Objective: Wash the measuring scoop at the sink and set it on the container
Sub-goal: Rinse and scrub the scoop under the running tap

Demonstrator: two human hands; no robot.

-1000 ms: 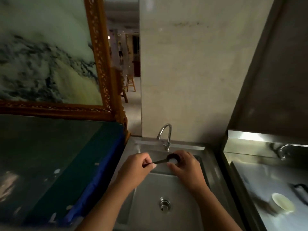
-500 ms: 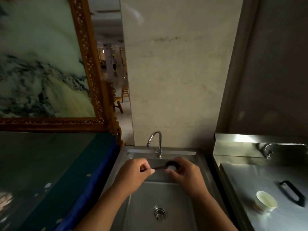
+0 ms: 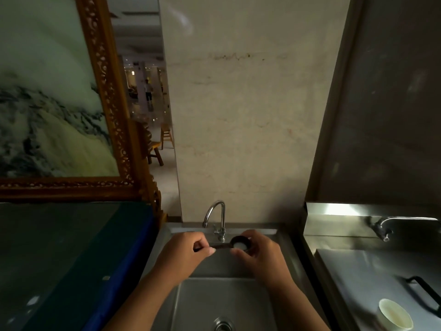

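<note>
A small dark measuring scoop [image 3: 239, 243] is held over the steel sink [image 3: 214, 299], just below and right of the chrome tap [image 3: 216, 217]. My left hand [image 3: 185, 253] pinches its thin handle. My right hand [image 3: 259, 253] cups the round bowl, fingers curled around its rim; something pale shows inside the bowl. No water stream is visible from the tap. To the right lies a steel container lid [image 3: 372, 283] with a black handle [image 3: 424, 295].
A pale cup [image 3: 393, 315] stands on the steel lid at the lower right. A second tap [image 3: 381, 226] juts from the right unit's backsplash. A dark counter with a blue edge [image 3: 124, 271] borders the sink's left. A framed painting [image 3: 55, 120] leans behind it.
The view has tilted up and shifted, so the sink sits lower in frame. Both hands keep hold of the scoop at the tap, with little relative movement.
</note>
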